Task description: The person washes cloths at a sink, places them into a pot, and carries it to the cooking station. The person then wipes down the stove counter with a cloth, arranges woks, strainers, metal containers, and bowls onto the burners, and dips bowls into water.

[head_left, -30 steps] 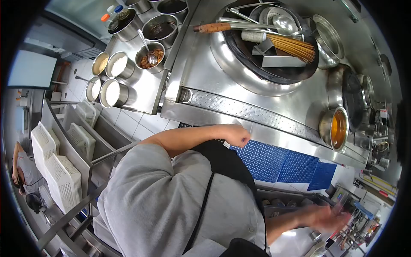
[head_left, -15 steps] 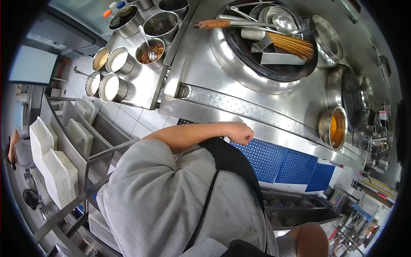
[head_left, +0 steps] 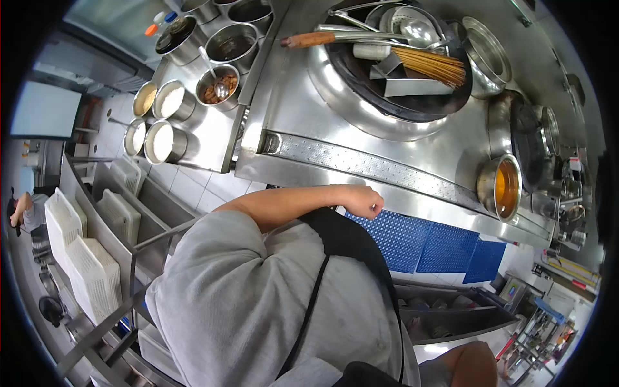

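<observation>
My left hand (head_left: 361,200) is closed in a fist in front of the black apron (head_left: 338,238), near the front edge of the steel cooking counter (head_left: 303,119). Nothing sticks out of its curled fingers. The bent forearm lies across my body, apart from the counter. My right hand is out of view; only a bent bare part of that arm (head_left: 474,364) shows at the lower right. A large wok (head_left: 335,58) ahead carries a wooden-handled tool (head_left: 309,40), a bamboo brush (head_left: 432,66), ladles and a strainer (head_left: 403,26).
Steel pots with white contents (head_left: 164,142), brown pieces with a spoon (head_left: 218,87) and dark liquid (head_left: 232,48) stand at the left. A pot of orange liquid (head_left: 506,187) sits at the right. White baskets (head_left: 93,274) fill a rack; blue mats (head_left: 412,242) cover the floor.
The view has shifted slightly, so the counter and pots sit a little further left. My left fist keeps its pose. A person at the far left has moved slightly.
</observation>
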Demonstrator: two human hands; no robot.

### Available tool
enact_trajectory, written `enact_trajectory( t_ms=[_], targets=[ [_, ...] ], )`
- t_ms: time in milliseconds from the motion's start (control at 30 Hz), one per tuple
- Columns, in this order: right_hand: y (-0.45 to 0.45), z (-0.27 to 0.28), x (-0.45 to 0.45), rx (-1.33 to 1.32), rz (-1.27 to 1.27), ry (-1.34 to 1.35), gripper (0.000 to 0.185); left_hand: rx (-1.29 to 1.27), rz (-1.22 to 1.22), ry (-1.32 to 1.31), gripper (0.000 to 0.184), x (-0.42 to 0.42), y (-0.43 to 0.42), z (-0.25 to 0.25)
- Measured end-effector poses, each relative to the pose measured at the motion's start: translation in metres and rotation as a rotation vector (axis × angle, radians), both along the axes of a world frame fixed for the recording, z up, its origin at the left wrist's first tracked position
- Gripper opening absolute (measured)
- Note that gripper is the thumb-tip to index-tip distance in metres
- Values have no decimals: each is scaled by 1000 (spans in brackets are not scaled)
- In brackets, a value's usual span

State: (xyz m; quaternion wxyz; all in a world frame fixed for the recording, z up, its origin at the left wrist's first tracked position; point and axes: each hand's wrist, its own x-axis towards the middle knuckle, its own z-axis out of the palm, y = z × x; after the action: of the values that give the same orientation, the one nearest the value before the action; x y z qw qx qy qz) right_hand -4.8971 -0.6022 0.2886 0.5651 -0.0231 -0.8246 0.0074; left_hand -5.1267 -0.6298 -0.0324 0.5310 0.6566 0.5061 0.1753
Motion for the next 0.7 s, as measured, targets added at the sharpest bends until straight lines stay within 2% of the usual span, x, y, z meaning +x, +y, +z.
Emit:
enact_trajectory(
  t_ms=[533, 633, 700],
  targets=[
    [-5, 9, 12, 5, -46, -26, 14, 9, -50, -109, 22, 5, 14, -6],
    [-8, 16, 26, 17, -117, -16, 15, 18, -132, -96, 23, 17, 20, -1],
    [-14, 17, 50, 14, -246, 47, 16, -20, -146, -197, 21, 30, 24, -9]
  ],
)
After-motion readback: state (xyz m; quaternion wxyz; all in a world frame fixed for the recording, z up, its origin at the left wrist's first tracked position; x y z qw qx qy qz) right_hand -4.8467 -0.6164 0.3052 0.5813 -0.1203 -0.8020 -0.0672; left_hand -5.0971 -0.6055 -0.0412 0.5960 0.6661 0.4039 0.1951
